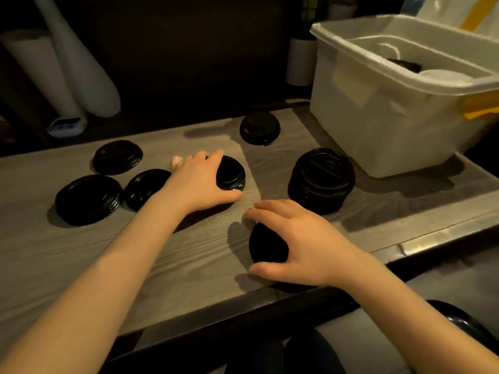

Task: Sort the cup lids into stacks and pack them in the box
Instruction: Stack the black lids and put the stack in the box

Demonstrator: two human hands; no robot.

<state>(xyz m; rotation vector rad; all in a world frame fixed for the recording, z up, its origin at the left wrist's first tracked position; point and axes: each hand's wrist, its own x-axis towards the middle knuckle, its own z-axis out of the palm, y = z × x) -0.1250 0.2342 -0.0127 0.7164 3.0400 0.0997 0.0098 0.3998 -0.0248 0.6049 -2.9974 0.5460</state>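
Right hand (pixel 297 238) and left hand (pixel 199 182) each grip black lids on the tabletop (pixel 81 265).
Near the front edge, the right hand's fingers and thumb curl round a black lid (pixel 267 247); farther back, the left hand clasps a small lid stack (pixel 232 172). To its right stands a tall stack (pixel 321 179), low lid piles (pixel 89 199) lie left, and the white box (pixel 391 117) sits rear right.

Shows bare skin from fingertips to the lower edge of view: left hand (pixel 199 182), right hand (pixel 305 244), left forearm (pixel 108 265) and right forearm (pixel 405 292), all uncovered. Has slim wrists and long, slender fingers. Wears dark cloth (pixel 305 352) below the table edge, perhaps trousers; too dim to tell.
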